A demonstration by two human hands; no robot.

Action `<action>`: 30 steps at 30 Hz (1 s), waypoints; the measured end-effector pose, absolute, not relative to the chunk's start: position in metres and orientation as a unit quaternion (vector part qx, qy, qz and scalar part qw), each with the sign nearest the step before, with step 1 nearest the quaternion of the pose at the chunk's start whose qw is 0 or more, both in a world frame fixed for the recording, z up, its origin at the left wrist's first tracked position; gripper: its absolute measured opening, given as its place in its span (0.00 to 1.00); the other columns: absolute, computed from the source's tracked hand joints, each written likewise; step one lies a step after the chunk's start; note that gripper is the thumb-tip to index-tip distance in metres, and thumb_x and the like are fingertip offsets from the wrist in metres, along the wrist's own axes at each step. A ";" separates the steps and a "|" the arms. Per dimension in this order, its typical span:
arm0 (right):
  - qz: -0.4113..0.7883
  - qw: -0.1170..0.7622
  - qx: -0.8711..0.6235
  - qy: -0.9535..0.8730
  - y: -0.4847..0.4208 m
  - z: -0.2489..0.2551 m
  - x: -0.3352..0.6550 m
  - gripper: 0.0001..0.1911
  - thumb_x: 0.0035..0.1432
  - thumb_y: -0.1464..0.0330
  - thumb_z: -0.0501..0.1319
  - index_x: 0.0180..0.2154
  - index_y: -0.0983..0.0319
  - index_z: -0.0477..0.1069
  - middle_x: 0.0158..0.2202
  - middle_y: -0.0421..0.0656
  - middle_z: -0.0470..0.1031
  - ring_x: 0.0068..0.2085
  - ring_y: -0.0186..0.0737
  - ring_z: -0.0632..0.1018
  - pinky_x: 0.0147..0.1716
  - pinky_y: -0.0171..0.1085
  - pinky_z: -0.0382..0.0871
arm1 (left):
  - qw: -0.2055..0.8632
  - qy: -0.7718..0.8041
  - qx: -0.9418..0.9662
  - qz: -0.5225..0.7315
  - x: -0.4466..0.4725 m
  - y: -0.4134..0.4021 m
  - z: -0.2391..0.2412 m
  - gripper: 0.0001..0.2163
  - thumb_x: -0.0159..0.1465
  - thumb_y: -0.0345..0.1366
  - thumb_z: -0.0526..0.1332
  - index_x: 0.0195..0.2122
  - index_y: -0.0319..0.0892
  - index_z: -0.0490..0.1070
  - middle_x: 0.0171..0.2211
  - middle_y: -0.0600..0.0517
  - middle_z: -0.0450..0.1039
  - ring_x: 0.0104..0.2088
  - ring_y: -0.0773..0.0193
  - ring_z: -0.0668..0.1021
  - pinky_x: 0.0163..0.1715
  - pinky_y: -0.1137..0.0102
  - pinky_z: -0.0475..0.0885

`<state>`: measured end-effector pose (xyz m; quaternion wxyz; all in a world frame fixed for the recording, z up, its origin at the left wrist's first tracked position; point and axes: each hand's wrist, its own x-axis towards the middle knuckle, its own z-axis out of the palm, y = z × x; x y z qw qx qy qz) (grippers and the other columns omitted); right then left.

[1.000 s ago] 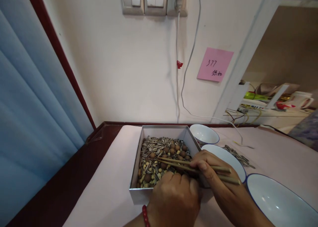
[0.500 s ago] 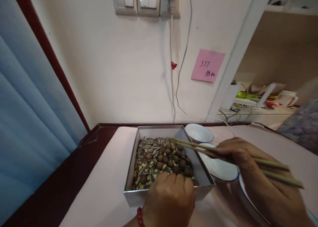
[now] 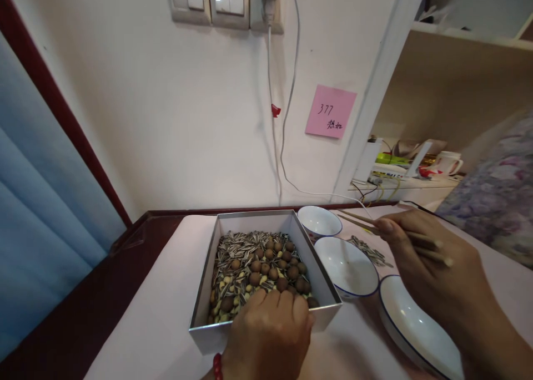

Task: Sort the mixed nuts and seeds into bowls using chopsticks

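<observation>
The right hand [image 3: 433, 274] is gripping chopsticks [image 3: 433, 255] aimed toward ten o'clock, while the box [image 3: 316, 264] is lying at its nine o'clock, nearer the curled left hand [image 3: 270, 330], whose hold is hidden.

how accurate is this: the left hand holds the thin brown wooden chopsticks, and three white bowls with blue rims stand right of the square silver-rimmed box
Not quite: the head view shows the thin brown wooden chopsticks in the right hand, not the left hand. Three white bowls with blue rims do stand right of the square silver-rimmed box.
</observation>
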<state>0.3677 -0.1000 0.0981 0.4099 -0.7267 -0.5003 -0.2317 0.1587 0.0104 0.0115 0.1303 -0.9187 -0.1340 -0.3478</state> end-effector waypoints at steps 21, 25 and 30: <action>0.054 0.474 -0.606 -0.637 -0.068 0.070 0.302 0.14 0.69 0.63 0.54 0.32 0.57 0.72 0.29 0.39 0.73 0.30 0.35 0.76 0.29 0.31 0.69 | 0.139 -0.163 -0.901 -0.378 0.161 0.006 0.006 0.09 0.52 0.32 0.66 0.26 0.45 0.64 0.20 0.56 0.69 0.20 0.60 0.71 0.21 0.62 0.62; 0.031 0.471 -0.604 -0.642 -0.070 0.070 0.303 0.12 0.69 0.64 0.54 0.33 0.57 0.72 0.30 0.38 0.73 0.30 0.35 0.76 0.29 0.32 0.69 | 0.136 -0.165 -0.900 -0.379 0.161 0.005 0.006 0.09 0.53 0.31 0.66 0.26 0.45 0.64 0.20 0.56 0.69 0.20 0.60 0.71 0.22 0.62 0.62; 0.077 0.483 -0.580 -0.651 -0.069 0.067 0.298 0.13 0.70 0.65 0.53 0.34 0.56 0.72 0.31 0.38 0.74 0.33 0.34 0.76 0.32 0.31 0.69 | 0.138 -0.170 -0.888 -0.404 0.163 0.004 0.005 0.08 0.56 0.30 0.63 0.26 0.46 0.63 0.19 0.55 0.68 0.19 0.60 0.71 0.22 0.64 0.61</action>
